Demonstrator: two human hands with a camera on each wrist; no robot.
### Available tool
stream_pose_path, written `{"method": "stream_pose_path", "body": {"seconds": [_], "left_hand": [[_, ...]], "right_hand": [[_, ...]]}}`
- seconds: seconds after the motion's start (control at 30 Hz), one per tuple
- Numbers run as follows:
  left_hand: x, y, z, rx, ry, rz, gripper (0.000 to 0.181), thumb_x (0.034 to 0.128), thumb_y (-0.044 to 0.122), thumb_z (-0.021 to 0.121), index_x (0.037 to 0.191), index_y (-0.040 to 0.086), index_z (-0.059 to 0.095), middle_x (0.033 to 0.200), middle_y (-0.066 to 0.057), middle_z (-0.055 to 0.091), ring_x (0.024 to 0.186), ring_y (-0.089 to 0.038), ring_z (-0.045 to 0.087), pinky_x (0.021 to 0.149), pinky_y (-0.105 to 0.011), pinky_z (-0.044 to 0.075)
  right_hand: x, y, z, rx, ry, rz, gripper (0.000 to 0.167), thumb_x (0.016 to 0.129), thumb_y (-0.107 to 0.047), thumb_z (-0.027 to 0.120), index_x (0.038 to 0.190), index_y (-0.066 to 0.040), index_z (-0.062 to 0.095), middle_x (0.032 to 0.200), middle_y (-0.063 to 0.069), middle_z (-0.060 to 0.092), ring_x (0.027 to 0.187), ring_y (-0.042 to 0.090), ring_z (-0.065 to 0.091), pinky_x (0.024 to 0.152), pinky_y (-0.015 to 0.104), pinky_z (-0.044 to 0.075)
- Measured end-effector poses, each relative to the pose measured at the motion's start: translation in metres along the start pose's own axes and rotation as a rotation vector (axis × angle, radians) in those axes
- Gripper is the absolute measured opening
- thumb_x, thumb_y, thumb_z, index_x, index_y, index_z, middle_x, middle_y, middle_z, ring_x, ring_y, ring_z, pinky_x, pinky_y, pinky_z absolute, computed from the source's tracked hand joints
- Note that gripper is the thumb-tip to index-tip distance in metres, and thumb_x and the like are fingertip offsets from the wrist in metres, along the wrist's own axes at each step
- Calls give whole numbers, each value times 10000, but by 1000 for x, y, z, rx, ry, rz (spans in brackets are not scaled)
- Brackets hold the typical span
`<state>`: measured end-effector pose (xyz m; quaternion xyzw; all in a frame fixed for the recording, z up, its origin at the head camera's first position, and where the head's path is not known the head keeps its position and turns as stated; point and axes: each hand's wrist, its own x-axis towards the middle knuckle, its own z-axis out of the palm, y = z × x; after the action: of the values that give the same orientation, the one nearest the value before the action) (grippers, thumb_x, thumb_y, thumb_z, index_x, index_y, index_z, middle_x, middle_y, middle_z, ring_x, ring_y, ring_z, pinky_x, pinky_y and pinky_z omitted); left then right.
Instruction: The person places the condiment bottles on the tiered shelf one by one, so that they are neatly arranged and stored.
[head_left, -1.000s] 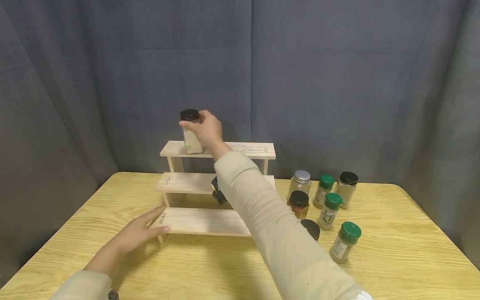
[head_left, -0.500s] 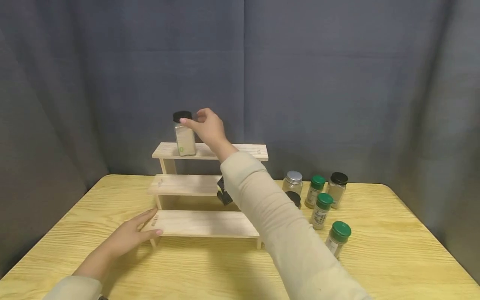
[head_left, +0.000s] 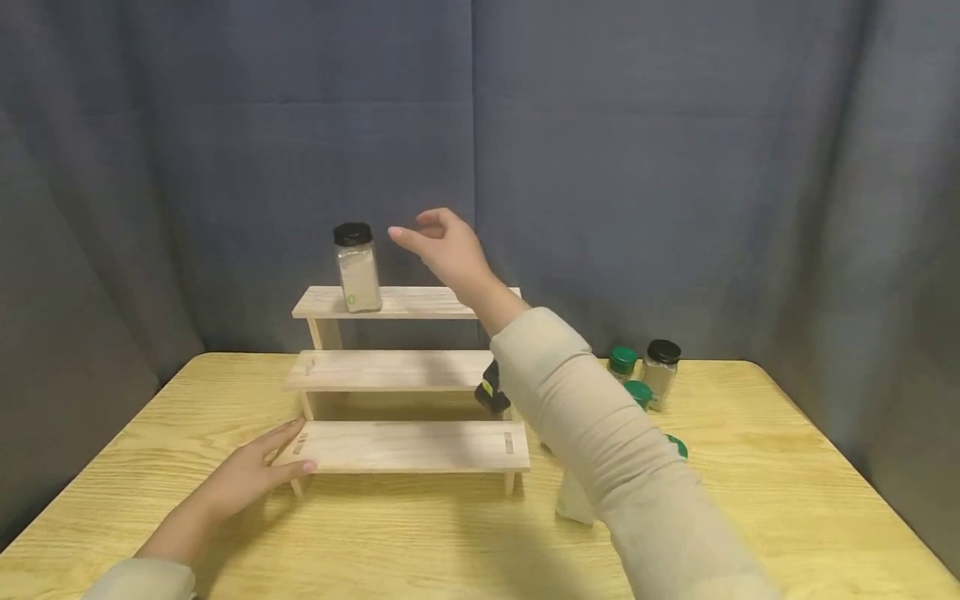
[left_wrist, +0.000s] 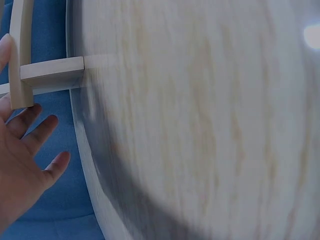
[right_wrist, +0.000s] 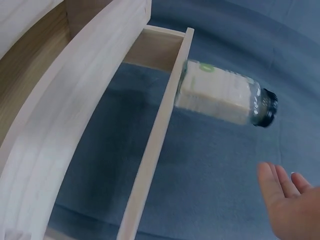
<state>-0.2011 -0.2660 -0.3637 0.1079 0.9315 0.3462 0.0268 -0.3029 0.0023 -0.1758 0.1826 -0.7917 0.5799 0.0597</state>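
A clear square jar of pale powder with a black lid (head_left: 360, 279) stands upright near the left end of the top tier of a three-step wooden shelf rack (head_left: 420, 442). My right hand (head_left: 459, 260) hovers to the right of this jar, apart from it, fingers loosely bent around nothing. The right wrist view has the same jar (right_wrist: 215, 95) on the shelf edge, with the right hand (right_wrist: 295, 210) at the lower right. At the bottom tier's left end, my left hand (head_left: 240, 479) holds the board, thumb at the front. Several left fingers (left_wrist: 42, 132) spread past the wood in the left wrist view.
Right of the rack, partly behind the right sleeve (head_left: 600, 417), stand a black-lidded jar (head_left: 662, 379) and a few green-lidded spice jars (head_left: 622, 361). A pale item (head_left: 575, 502) shows under the sleeve. Dark curtains (head_left: 637, 192) close off the back of the wooden table (head_left: 750, 500).
My right hand has let go of the black-lidded jar and drawn away to the right, leaving it on the top tier. The left hand keeps its place on the rack. The view has shifted slightly.
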Motion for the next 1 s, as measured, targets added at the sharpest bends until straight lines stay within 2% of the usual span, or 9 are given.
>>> {"method": "stream_pose_path", "body": {"seconds": [0.17,0.37,0.63,0.87,1.0], "left_hand": [[0,3,-3,15,-9,-4,742,819,470,510,1373,73,218,1368,-244,192,1172,-504,190,858,-647,202],[0,4,-4,18,-22,-9,745,820,478,504,1377,81,210,1367,-252,188,1167,-512,193,846,-650,216],[-2,6,-4,40,-19,2,740,818,470,513,1372,74,224,1361,-247,211,1169,-504,201,852,-643,216],[-5,5,-8,45,-33,-19,755,815,490,502,1380,88,203,1368,-245,196,1169,-511,191,842,-655,206],[-4,5,-8,35,-32,-4,748,820,478,504,1379,83,202,1370,-240,198,1177,-503,184,851,-649,199]], "right_hand": [[-12,-5,-21,50,-29,-18,556,781,-382,611,1218,-99,416,1126,59,498,952,197,536,823,279,424],[-29,-5,-46,57,-63,-34,563,796,-378,594,1230,-84,388,1116,53,498,997,176,521,828,254,425],[-60,0,-78,49,-59,-31,533,818,-347,580,1235,-82,381,1162,61,495,988,183,526,839,285,421],[-87,7,-103,52,-63,-57,510,840,-294,561,1238,-42,365,1170,116,480,1020,235,496,853,304,413],[-104,15,-117,50,-39,-33,512,846,-297,553,1240,-32,361,1162,136,472,1015,247,495,864,329,405]]}}
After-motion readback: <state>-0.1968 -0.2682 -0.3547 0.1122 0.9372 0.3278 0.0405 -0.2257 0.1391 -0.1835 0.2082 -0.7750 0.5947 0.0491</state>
